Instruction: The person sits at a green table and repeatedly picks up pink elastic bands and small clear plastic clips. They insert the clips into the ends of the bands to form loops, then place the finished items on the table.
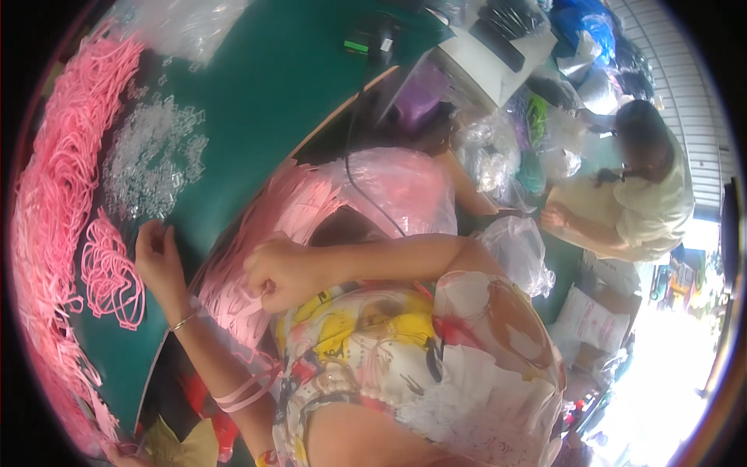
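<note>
My left hand [159,257] is over the near edge of the green table, its fingers curled together by a heap of small clear plastic clips [156,159]. What it pinches, if anything, is too small to make out. A loose bundle of pink straps [111,272] lies just left of it. Closed in a fist, my right hand [276,268] is in front of my chest, with a pink strap [250,308] coming out below the fingers. Behind that fist hangs a thick bunch of flat pink straps [299,198]. Another pink strap [243,395] loops across my left forearm.
A long pile of pink cords [66,171] runs along the table's left side. A clear bag of pink material [405,187] stands right of the bunch, with a black cable [350,148] passing over it. At the right, another person [650,179] sits among boxes and plastic bags.
</note>
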Tool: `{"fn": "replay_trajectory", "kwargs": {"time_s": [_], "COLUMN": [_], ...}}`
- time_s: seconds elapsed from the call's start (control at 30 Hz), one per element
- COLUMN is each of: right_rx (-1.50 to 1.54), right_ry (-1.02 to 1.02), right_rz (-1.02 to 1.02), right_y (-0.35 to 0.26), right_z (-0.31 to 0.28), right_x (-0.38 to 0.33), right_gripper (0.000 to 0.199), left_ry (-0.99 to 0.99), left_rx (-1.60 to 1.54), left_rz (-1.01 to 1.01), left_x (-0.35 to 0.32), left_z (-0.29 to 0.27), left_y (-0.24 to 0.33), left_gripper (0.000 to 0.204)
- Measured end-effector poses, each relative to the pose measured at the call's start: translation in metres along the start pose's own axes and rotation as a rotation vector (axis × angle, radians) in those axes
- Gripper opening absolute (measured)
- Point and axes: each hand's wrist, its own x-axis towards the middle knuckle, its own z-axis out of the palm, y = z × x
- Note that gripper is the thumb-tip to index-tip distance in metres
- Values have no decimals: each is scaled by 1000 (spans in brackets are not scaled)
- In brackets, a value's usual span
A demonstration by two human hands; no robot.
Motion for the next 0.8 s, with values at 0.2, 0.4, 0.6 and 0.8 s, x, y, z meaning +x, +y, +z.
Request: {"fn": "replay_trajectory", "kwargs": {"time_s": [0.2,0.4,0.6,0.8], "right_rx": [-17,-56,-146,-159], "right_ry": [4,-106,-175,-259], "right_rz": [-35,-41,-7,20], "right_y": [0,-9,-26,-29], "right_z": [-2,-17,-33,-37], "right_x": [2,15,35,43], "right_gripper": [8,7,7,4], "left_ry": [-38,-263,-428,-469], "left_rx": [-408,-880,-1115,-1174], "left_rz": [-271,-421,-539,-558], "left_x": [-15,-61,-78,-85], "left_z": [-13,-22,-20,-30], "left_y": [13,59,60,55], "left_gripper": [15,11,11,13]}}
